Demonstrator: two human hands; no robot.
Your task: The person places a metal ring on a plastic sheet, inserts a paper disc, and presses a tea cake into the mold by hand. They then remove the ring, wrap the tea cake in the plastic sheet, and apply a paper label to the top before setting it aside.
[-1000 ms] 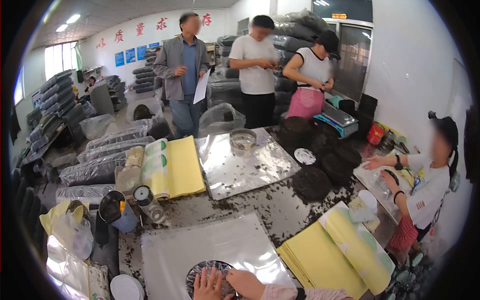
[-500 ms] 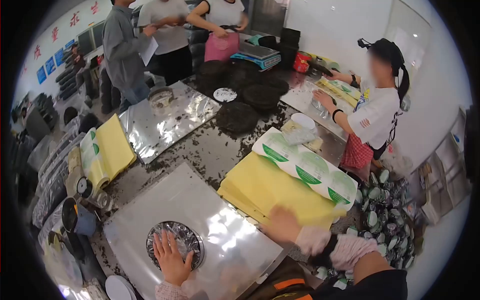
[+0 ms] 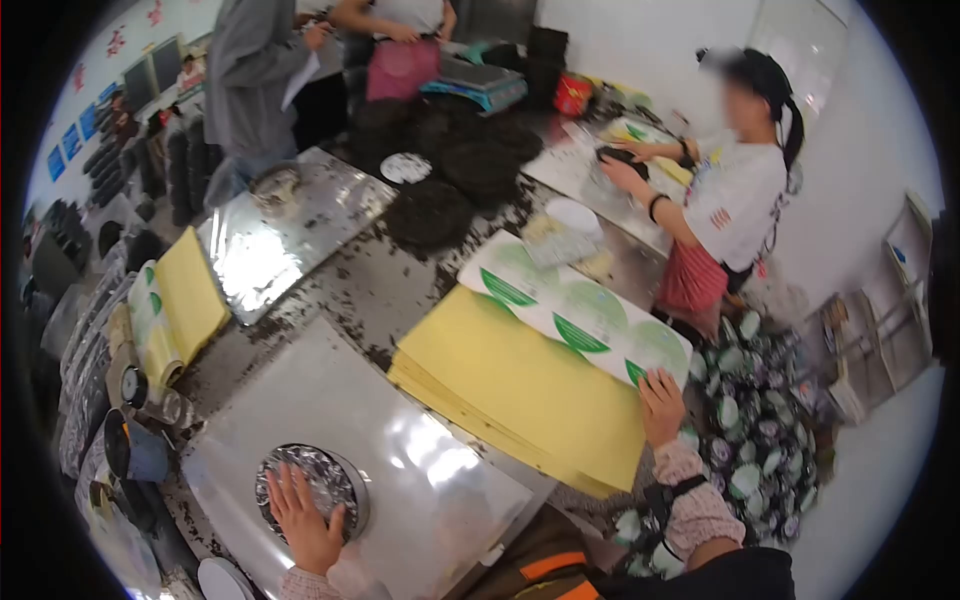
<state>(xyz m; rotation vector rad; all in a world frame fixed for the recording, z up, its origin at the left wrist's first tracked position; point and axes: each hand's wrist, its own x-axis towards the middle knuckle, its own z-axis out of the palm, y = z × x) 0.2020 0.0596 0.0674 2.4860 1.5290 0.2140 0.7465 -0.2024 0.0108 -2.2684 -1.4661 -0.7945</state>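
Observation:
My left hand (image 3: pixel 306 522) lies with spread fingers on a round, dark, foil-like surface (image 3: pixel 318 482) inside a shallow metal ring (image 3: pixel 361 500). The ring rests on a shiny metal sheet (image 3: pixel 420 530) on the worktable. My right hand (image 3: pixel 661 405) touches the near right end of a curled white sheet of green-marked labels (image 3: pixel 588 310). Its fingers are stretched out over the sheet's edge, and the thumb is hard to make out. Yellow backing paper (image 3: pixel 520 390) lies in a stack beside the labels.
Dark round cakes (image 3: pixel 430 215) and loose dark bits cover the table's far part. Another person (image 3: pixel 735 190) works at the right with both hands on a dark lump (image 3: pixel 622 162). Many wrapped round packs (image 3: pixel 750 430) are piled at the right. A blue-grey cup (image 3: pixel 147 456) stands left.
My right hand has moved from the near edge of the yellow paper rightward and up to the label sheet's end. My left hand stays on the round foil surface. The camera view has shifted.

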